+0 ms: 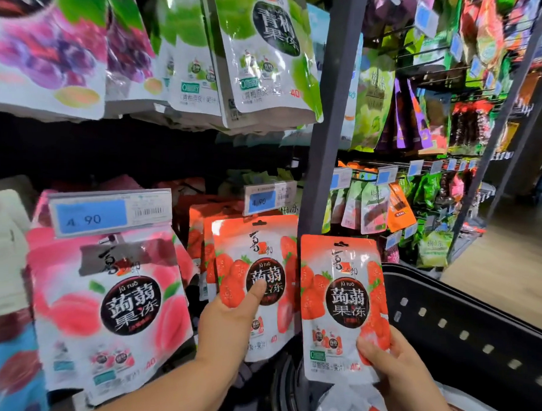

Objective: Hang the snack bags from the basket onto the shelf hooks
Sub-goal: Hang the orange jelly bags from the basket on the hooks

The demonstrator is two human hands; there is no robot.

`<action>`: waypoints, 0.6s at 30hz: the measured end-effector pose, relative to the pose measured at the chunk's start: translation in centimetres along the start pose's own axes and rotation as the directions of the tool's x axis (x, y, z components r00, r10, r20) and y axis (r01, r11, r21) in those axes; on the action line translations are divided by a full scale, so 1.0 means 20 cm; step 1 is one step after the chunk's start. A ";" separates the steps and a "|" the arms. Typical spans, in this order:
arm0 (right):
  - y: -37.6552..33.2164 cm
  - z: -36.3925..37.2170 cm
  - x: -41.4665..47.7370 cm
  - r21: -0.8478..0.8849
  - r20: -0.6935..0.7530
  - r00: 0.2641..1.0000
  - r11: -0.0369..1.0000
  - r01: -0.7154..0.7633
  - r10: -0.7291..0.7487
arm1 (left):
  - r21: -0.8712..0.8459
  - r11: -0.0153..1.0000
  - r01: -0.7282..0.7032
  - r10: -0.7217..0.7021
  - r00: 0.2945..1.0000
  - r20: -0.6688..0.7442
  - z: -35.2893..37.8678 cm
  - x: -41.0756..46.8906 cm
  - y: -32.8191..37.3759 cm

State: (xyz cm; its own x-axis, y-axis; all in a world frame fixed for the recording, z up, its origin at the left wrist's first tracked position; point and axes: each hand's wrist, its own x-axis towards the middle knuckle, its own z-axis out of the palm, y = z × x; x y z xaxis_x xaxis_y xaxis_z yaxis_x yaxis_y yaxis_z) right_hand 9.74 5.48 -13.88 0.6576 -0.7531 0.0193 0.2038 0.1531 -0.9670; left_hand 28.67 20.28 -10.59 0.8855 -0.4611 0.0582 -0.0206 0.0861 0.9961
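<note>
The bare left forearm reaches up from lower left, its left hand (233,317) pinching a glossy red-and-white strawberry pouch (265,254) (thumb flat on the front), while the right hand (389,364) grips a second matching pouch (340,298) by its lower corner.

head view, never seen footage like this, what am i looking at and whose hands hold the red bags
No machine here: a person wears one wide-angle camera on the head, looking forward and down, so the hands are their own. The left hand grips one strawberry bag up by the matching bags already hanging, thumb on its front; whether its hole is on a hook I cannot tell. The right hand holds a second strawberry bag by its lower corner near the black basket. Peach bags hang at left below a price tag, green bags above.
</note>
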 end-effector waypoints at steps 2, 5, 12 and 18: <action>0.00 0.00 0.01 0.008 0.001 1.000 1.000 0.017 -0.017 | 0.032 0.999 -0.014 0.015 0.999 -0.036 -0.02 0.02 0.00; 0.00 0.01 0.01 0.003 0.036 0.999 1.000 0.020 -0.020 | 0.065 0.997 -0.031 0.036 0.996 -0.076 -0.03 0.05 0.01; 0.06 0.02 0.02 -0.047 0.031 0.999 0.998 0.034 -0.033 | 0.163 0.986 -0.035 0.056 0.991 -0.123 0.00 0.08 0.05; 0.03 0.01 0.02 -0.006 0.055 0.998 1.000 0.007 -0.007 | 0.138 0.990 0.004 0.013 0.992 -0.127 0.04 0.10 0.05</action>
State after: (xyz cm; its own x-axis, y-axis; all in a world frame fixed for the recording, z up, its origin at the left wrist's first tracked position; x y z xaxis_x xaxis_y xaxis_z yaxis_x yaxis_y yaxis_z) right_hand 10.23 5.45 -14.50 0.6953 -0.7176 0.0398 0.2039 0.1439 -0.9684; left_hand 30.01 18.84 -9.39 0.9369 -0.3441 0.0625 -0.0807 -0.0390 0.9960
